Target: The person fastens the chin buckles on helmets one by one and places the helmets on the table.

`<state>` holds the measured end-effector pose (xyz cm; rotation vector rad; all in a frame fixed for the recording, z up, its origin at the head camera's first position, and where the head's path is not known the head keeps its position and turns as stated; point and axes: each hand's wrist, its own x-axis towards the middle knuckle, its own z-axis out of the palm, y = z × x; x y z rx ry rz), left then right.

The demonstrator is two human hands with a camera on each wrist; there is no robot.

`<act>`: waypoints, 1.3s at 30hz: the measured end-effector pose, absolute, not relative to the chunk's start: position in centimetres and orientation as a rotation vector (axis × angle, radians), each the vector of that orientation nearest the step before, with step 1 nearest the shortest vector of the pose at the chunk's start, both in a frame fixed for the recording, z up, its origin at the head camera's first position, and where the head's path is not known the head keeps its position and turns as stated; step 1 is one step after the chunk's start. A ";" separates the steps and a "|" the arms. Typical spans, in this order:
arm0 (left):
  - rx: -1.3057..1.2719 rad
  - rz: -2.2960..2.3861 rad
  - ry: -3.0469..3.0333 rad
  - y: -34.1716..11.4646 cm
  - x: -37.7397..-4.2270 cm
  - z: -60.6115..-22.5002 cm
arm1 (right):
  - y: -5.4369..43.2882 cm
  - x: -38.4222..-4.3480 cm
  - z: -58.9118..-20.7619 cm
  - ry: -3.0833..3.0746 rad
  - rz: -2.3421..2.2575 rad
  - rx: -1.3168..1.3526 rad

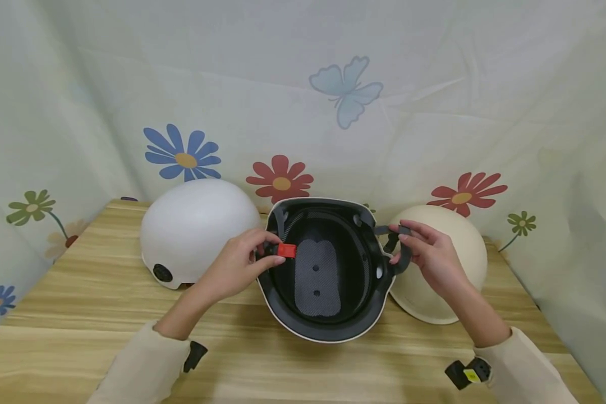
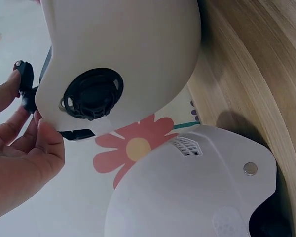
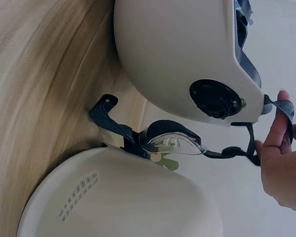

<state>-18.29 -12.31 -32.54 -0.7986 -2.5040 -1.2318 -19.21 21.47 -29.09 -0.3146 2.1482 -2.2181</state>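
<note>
An off-white helmet (image 1: 323, 331) lies upside down on the table, its black lining facing up. At its left rim my left hand (image 1: 234, 265) pinches a red-and-black strap buckle (image 1: 287, 251) between thumb and fingers. In the left wrist view the buckle (image 2: 24, 74) shows its black side, beside the helmet's edge. My right hand (image 1: 432, 255), past the right rim, holds a dark grey chin strap (image 1: 404, 259); the right wrist view has this strap (image 3: 286, 109) looped over the fingers. A round black vent (image 3: 215, 98) marks the helmet's side.
A white helmet (image 1: 197, 230) stands dome up at the left, a cream helmet (image 1: 457, 269) at the right, both close to the middle one. Dark straps with a clear plastic piece (image 3: 172, 143) hang between helmets. A flowered cloth (image 1: 409, 134) backs the wooden table (image 1: 262, 370).
</note>
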 end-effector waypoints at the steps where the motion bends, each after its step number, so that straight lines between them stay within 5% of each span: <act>1: -0.801 -1.234 -2.503 -12.3 -18.3 -32.5 | 21.5 -19.2 -29.1 2.159 -2.220 -0.312; 15: -0.792 -1.239 -2.470 -12.1 -18.2 -31.7 | 21.5 -19.6 -27.3 2.104 -2.403 -0.705; 39: -0.779 -1.332 -2.475 -11.1 -17.9 -32.7 | 17.5 -18.2 -28.2 2.437 -1.451 -1.030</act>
